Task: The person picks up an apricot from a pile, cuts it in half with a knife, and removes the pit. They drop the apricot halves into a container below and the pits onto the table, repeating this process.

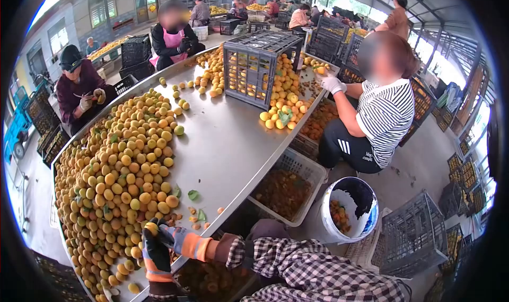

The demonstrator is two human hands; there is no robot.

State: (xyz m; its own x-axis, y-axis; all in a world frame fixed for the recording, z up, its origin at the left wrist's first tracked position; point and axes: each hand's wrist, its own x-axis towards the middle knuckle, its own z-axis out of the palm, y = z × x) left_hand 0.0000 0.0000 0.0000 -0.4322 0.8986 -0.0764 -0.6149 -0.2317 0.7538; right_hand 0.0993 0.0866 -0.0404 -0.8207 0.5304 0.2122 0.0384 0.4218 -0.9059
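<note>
My left hand (154, 249), in a dark glove with an orange cuff, is closed around a yellow apricot (151, 228) at the table's near edge. My right hand (177, 239), in a matching grey and orange glove, meets it from the right. Its fingers are bent together beside the fruit, and whatever they grip is too small to make out. A large heap of apricots (122, 169) covers the left part of the metal table (222, 143), just beyond my hands. Apricot pieces (195, 220) and green leaves (193, 195) lie close to my right hand.
A black crate (254, 69) stands on the table among more apricots. Below the edge are a bin of brown scraps (283, 191) and a white bucket (350, 209). A person in a striped shirt (384, 111) sits at right; others work across the table. Empty crates (416, 233) stand on the floor.
</note>
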